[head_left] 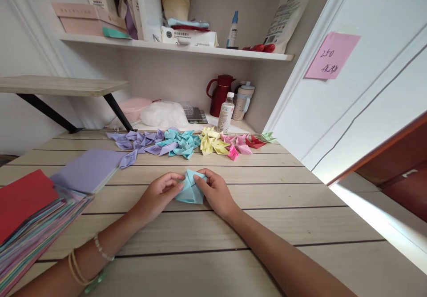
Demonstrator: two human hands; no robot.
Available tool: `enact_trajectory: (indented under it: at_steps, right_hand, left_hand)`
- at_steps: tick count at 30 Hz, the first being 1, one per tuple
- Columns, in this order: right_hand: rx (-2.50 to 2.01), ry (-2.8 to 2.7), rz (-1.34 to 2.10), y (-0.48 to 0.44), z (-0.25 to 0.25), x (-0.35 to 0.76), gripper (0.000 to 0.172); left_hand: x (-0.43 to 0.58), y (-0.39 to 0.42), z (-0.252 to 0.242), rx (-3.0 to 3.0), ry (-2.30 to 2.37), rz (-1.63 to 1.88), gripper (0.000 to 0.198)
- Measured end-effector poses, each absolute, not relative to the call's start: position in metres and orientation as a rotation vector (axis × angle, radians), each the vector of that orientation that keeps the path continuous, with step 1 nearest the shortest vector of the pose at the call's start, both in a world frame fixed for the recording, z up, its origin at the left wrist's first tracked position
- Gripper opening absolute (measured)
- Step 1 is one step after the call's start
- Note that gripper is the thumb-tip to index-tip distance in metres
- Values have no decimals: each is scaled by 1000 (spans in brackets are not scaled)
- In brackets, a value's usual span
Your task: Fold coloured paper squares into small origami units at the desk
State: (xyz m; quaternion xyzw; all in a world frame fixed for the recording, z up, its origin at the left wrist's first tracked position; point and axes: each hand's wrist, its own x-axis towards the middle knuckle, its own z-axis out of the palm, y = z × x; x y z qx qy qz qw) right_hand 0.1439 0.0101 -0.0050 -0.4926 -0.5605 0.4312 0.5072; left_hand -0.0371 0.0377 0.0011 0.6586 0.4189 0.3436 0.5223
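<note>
A partly folded light blue paper (189,189) lies on the wooden table (267,226) in front of me. My left hand (160,194) pinches its left edge with the fingers curled. My right hand (215,190) grips the right edge, fingertips pressed on the fold. Behind the hands runs a row of finished folded paper boats: purple (133,142), turquoise (180,143), yellow (211,142), pink (235,148), red (255,142) and a light green one (267,136).
A stack of coloured paper sheets (30,217) with red and lilac on top sits at the left. At the back stand a water bottle (226,111), a red jug (220,93) and a plastic bag (163,114). A white door (353,92) with a pink note (331,55) closes the right side.
</note>
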Motion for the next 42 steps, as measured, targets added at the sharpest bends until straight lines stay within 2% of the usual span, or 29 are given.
enact_trajectory:
  at_steps: [24,33,39,42]
  right_hand:
    - [-1269,-1480,920,9,-3,146,27]
    - [-1019,-1185,1188,11,-3,142,31]
    - [-995,-1131,1148,11,-5,143,34]
    - [-987,-1187,1123,11,-4,144,26]
  left_hand:
    - [-37,35,-1,1673,972,824,32]
    - [-36,35,9,1503,1032,962,37]
    - [-36,35,7,1523,1000,973,23]
    - [-36,36,5,1558,994,934,23]
